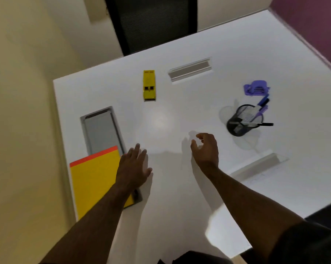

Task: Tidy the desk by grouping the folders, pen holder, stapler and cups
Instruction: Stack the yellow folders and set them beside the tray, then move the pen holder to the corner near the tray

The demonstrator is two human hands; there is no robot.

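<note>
Folders (96,180) under flat left hand (136,166), right hand (206,149) empty

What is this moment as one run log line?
left hand: open, beside yellow folder | right hand: open, empty | pen holder: untouched

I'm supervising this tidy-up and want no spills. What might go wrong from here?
The pen holder has pens leaning out over its rim; a careless grab by the right hand might tip it. The yellow folder, under the left hand, sits at the desk edge and could slide off.
</note>
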